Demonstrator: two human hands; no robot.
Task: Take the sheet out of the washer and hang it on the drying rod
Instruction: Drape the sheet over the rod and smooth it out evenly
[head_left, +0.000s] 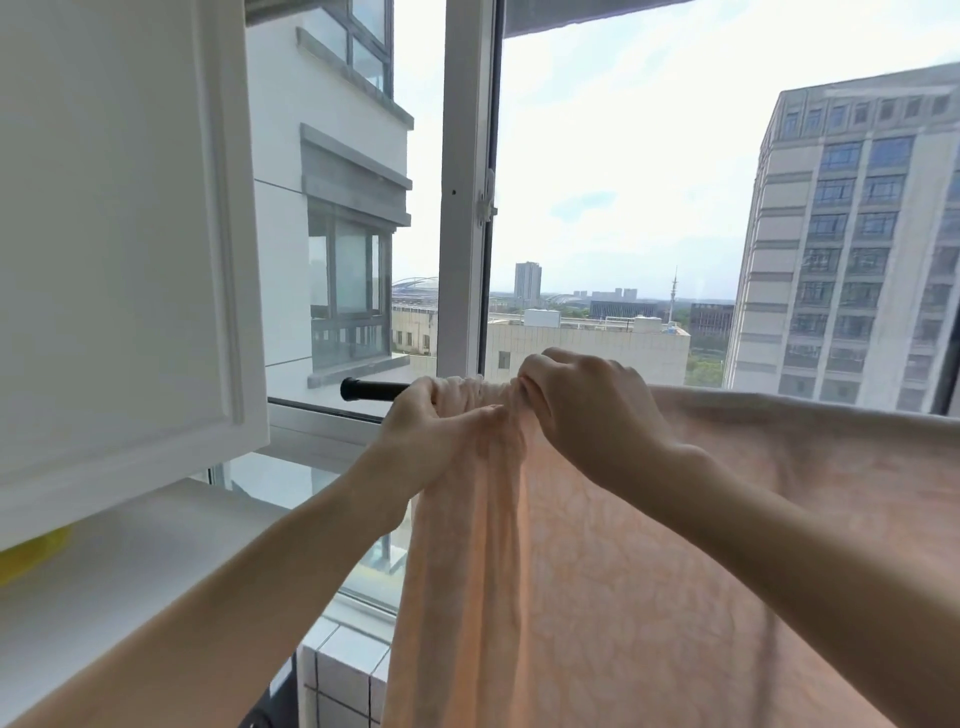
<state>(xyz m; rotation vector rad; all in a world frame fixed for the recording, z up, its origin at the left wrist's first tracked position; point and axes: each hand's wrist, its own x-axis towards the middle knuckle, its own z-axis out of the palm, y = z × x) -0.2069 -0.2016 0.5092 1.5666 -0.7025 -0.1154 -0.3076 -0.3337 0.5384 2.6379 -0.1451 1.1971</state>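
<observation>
A pale peach patterned sheet (649, 571) hangs over the black drying rod (371, 389), whose bare left end sticks out in front of the window. The cloth is bunched into folds at its left edge and spreads wide to the right, hiding the remainder of the rod. My left hand (426, 431) grips the bunched left edge at the rod, fingers curled over the top. Just to its right, my right hand (587, 410) pinches the gathered folds on top of the rod.
A white cabinet door (119, 234) stands open at the left, close to the rod's end. A white shelf (130, 561) with something yellow (34, 556) lies below it. The window frame (465, 182) and a tiled sill (343, 670) are behind and below.
</observation>
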